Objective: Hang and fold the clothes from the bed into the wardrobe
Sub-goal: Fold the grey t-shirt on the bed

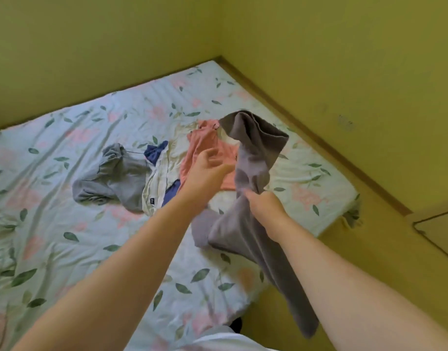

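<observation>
Bare forearms (121, 262) reached over the floral-sheeted bed (65, 138) as the right hand (264, 206) gripped a limp taupe-grey cloth garment (253, 148) just beside the empty, loosely spread left hand (207, 173), seemingly mid-pickup and needing a second grasp.

Soft, even, green-tinted light over the bed (53, 211), faint shadows in its creases, my left hand (205, 173) above it motion-blurred, straight lines beyond it slightly bowed.

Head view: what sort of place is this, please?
Probably a bedroom: a bed with a floral sheet in a corner of green walls, loose clothes on it, a grey garment in the right hand.
</observation>
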A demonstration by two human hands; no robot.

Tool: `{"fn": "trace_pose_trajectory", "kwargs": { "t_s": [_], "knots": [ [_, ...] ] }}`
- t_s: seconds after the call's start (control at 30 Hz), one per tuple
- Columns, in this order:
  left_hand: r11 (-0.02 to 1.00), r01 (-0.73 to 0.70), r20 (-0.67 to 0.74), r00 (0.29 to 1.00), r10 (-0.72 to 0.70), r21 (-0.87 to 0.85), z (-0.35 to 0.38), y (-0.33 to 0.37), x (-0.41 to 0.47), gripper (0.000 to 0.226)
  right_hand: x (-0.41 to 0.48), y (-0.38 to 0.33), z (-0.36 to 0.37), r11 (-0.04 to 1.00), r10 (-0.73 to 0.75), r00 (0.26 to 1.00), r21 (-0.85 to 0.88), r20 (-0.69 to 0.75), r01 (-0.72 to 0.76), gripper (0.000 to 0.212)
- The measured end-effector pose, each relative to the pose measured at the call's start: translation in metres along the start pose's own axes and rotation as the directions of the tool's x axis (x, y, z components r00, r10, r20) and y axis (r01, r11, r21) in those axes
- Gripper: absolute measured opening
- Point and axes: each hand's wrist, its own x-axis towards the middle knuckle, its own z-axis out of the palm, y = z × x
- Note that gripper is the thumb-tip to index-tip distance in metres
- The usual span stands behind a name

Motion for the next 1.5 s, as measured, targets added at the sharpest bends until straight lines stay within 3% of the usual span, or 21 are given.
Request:
{"fn": "trace_pose_trajectory", "kwargs": {
  "t_s": [0.1,0.23,0.3,0.4,0.47,0.53,0.63,0.7,0.77,0.83,0.87,0.93,1.0,1.03,1.17,1.27,1.37,1.43,1.47,1.5],
  "knots": [
    [0.959,0.026,0.006,1.0,-0.029,0.281,0.015,-0.01,-0.031,0.034,-0.003,-0.016,-0.032,0.945,0.071,0.997,0.316,0.037,-0.079,0.056],
    [0.938,-0.031,0.31,0.947,-0.082,0.344,0.044,-0.017,-0.071,0.059,-0.019,-0.028,-0.061,0.859,0.004,0.999,0.512,0.039,-0.024,0.038],
    [0.945,-0.078,0.308,0.951,-0.025,0.319,0.056,-0.026,-0.07,0.061,-0.027,-0.031,-0.069,0.826,-0.069,0.994,0.563,0.083,0.01,0.036],
    [0.948,-0.064,0.197,0.98,0.002,0.311,0.066,-0.029,-0.058,0.047,-0.039,-0.029,-0.08,0.787,-0.137,0.982,0.617,0.129,0.029,0.02],
    [0.928,-0.117,0.208,0.977,0.044,0.354,0.066,-0.027,-0.049,0.035,-0.045,-0.032,-0.085,0.814,-0.171,0.984,0.57,0.057,0.108,0.008],
    [0.877,-0.218,0.211,0.968,0.137,0.428,0.063,-0.028,-0.041,0.019,-0.051,-0.036,-0.09,0.904,-0.24,0.969,0.352,-0.054,0.244,0.011],
    [0.91,-0.173,0.101,0.984,0.145,0.377,0.052,-0.025,-0.026,0.01,-0.055,-0.044,-0.1,0.919,-0.394,0.894,-0.107,-0.213,0.38,0.024],
    [0.917,-0.162,-0.012,0.984,0.178,0.365,0.043,-0.014,-0.022,0.007,-0.053,-0.05,-0.104,0.912,-0.409,0.869,-0.146,-0.28,0.382,0.026],
    [0.88,-0.249,-0.146,0.932,0.331,0.405,0.035,-0.002,-0.026,0.004,-0.051,-0.055,-0.104,0.928,-0.371,0.881,-0.075,-0.294,0.366,0.024],
    [0.808,-0.402,-0.221,0.821,0.527,0.431,0.033,0.008,-0.041,0.01,-0.049,-0.061,-0.1,0.943,-0.305,0.895,0.029,-0.326,0.332,0.024],
    [0.762,-0.486,-0.197,0.773,0.603,0.428,0.034,0.008,-0.051,0.012,-0.048,-0.065,-0.097,0.944,-0.266,0.901,0.097,-0.344,0.316,0.023],
    [0.633,-0.619,-0.009,0.711,0.703,0.465,0.038,0.001,-0.069,0.018,-0.044,-0.07,-0.093,0.915,-0.164,0.928,0.3,-0.333,0.27,0.028],
    [0.548,-0.642,0.205,0.729,0.653,0.537,0.043,-0.011,-0.079,0.044,-0.043,-0.077,-0.091,0.831,-0.051,0.97,0.528,-0.237,0.173,0.029],
    [0.558,-0.62,0.251,0.761,0.598,0.551,0.045,-0.017,-0.08,0.058,-0.044,-0.08,-0.09,0.773,-0.018,0.984,0.622,-0.176,0.126,0.029],
    [0.708,-0.518,0.141,0.842,0.521,0.48,0.058,-0.029,-0.08,0.079,-0.049,-0.087,-0.092,0.569,-0.024,0.999,0.821,-0.042,0.048,0.022],
    [0.709,-0.485,-0.071,0.799,0.597,0.512,0.053,-0.027,-0.07,0.073,-0.052,-0.088,-0.098,0.507,-0.013,0.999,0.861,-0.03,0.032,0.016],
    [0.531,-0.598,-0.17,0.553,0.816,0.6,0.041,-0.021,-0.062,0.051,-0.053,-0.09,-0.103,0.481,0.031,0.996,0.875,-0.083,0.058,0.014],
    [0.354,-0.671,-0.048,0.429,0.902,0.652,0.039,-0.021,-0.062,0.038,-0.051,-0.09,-0.104,0.493,0.059,0.991,0.867,-0.123,0.078,0.02],
    [0.319,-0.689,0.031,0.445,0.895,0.651,0.04,-0.021,-0.064,0.031,-0.052,-0.09,-0.103,0.506,0.069,0.988,0.858,-0.139,0.085,0.021],
    [0.359,-0.682,0.095,0.532,0.842,0.637,0.043,-0.022,-0.067,0.034,-0.053,-0.09,-0.101,0.522,0.078,0.986,0.849,-0.146,0.085,0.022]
  ]
}}
